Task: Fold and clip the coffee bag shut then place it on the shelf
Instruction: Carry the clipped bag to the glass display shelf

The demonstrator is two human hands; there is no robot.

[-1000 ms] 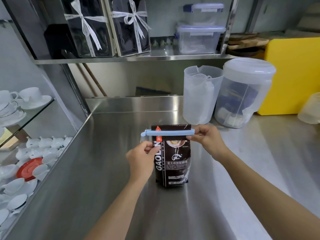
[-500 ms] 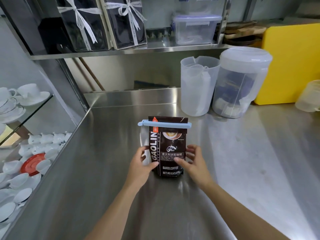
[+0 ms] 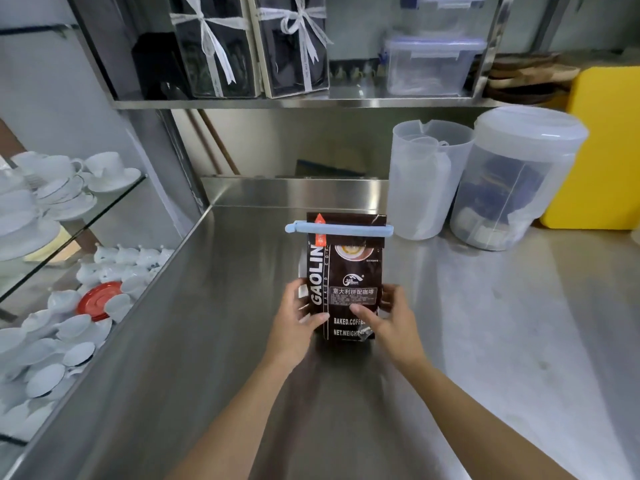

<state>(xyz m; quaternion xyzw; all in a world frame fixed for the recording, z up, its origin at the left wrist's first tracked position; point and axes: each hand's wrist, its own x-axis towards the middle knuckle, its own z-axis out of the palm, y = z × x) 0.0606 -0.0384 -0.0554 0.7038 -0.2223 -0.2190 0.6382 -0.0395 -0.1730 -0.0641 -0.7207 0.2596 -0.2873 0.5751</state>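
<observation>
A second ago both hands pinched the ends of the blue clip at the top of the coffee bag. Since then the left hand and right hand have dropped below the clip, gripping the bag's lower sides, thumbs across its front.

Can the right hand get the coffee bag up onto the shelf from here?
Probably yes. The right hand is already on the coffee bag, and the shelf shows a bare gap between the gift boxes and the plastic container.

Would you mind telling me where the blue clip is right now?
In the head view the blue clip lies across the top of the coffee bag, mid-counter, left of the clear jug.
</observation>
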